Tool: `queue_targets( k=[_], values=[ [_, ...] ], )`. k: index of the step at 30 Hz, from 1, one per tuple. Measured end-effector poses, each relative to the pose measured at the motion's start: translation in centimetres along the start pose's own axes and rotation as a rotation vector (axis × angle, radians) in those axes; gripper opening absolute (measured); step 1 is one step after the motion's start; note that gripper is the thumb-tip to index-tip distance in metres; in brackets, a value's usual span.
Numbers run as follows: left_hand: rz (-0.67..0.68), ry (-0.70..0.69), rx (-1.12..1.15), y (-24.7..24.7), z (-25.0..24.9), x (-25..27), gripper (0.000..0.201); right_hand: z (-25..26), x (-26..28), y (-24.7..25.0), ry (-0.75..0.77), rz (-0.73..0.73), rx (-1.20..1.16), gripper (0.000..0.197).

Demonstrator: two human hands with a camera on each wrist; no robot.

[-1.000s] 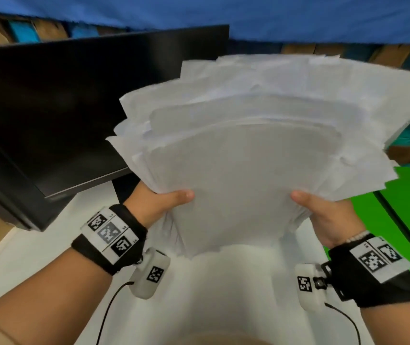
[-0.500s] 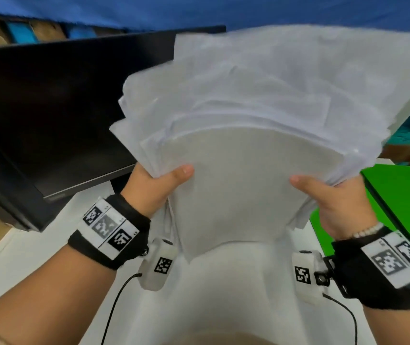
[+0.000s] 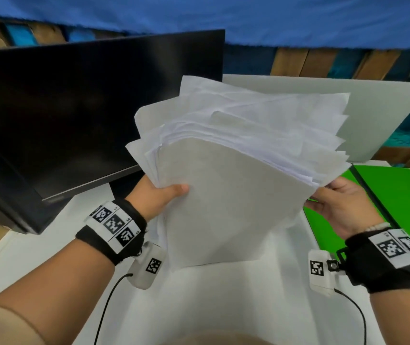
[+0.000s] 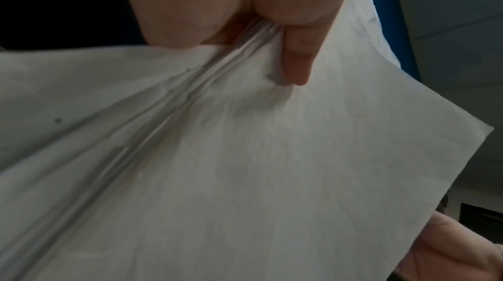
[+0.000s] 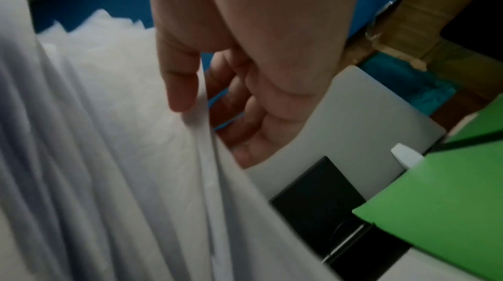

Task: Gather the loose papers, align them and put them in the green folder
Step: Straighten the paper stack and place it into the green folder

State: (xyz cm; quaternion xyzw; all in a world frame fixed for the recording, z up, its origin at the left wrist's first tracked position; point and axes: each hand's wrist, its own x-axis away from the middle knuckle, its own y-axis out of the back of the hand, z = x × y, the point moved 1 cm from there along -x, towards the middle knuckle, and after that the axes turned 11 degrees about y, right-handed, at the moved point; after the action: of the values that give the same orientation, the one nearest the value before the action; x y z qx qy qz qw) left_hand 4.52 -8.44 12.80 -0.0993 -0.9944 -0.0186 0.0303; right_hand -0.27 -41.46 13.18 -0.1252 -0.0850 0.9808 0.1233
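Papers up off the table, fanned. My left hand pinches one edge; right hand pinches the other, steadying them for squaring, I judge. Green folder lies open, right.

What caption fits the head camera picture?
Two hands, left hand and right hand, hold a messy stack of white papers beside the green folder.

One stack of papers, two hands, one green folder, one black monitor.
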Motion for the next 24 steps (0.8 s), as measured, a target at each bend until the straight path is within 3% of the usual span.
queue_targets(
  k=[2, 4, 10, 12, 15, 16, 18, 19, 20, 22, 24],
  values=[
    [0.012, 0.016, -0.011, 0.4, -0.1, 0.1, 0.041, 0.3, -0.1, -0.1, 0.039, -0.017, 0.119, 0.011],
    [0.012, 0.027, -0.019, 0.7, 0.0, 0.2, 0.049, 0.8, -0.3, -0.4, 0.125, -0.048, 0.235, 0.032],
    [0.012, 0.035, -0.014, 0.7, 0.3, -0.1, 0.055, 2.7, -0.5, -1.8, 0.347, -0.080, 0.229, 0.044],
    [0.019, 0.035, -0.031, 0.6, 0.2, 0.0, 0.052, 3.0, -0.7, -2.2, 0.353, -0.083, 0.189, 0.040],
    [-0.029, 0.023, -0.028, 0.2, 0.1, 0.1, 0.041, 2.6, -1.1, -2.0, 0.322, -0.080, 0.076, 0.013],
    [-0.050, 0.021, -0.014, 0.2, 0.1, 0.1, 0.039, 2.1, -1.1, -1.6, 0.293, -0.031, 0.034, 0.023],
    [-0.073, 0.018, 0.019, 0.2, 0.0, 0.1, 0.038, 0.8, -0.9, -0.9, 0.200, 0.135, 0.065, 0.081],
    [-0.075, 0.018, 0.027, 0.3, -0.1, 0.2, 0.037, 0.5, -0.4, -1.1, 0.147, 0.217, 0.102, 0.100],
    [-0.077, 0.020, 0.034, 0.3, -0.3, 0.3, 0.036, 0.3, 0.0, -1.4, 0.105, 0.308, 0.132, 0.104],
    [-0.079, 0.026, 0.028, 0.3, -0.5, 0.1, 0.037, 0.0, 0.6, -2.2, 0.085, 0.395, 0.185, 0.083],
    [-0.068, 0.038, 0.008, 0.3, -0.7, 0.0, 0.043, 0.0, 1.0, -3.3, 0.147, 0.336, 0.213, 0.062]
  ],
)
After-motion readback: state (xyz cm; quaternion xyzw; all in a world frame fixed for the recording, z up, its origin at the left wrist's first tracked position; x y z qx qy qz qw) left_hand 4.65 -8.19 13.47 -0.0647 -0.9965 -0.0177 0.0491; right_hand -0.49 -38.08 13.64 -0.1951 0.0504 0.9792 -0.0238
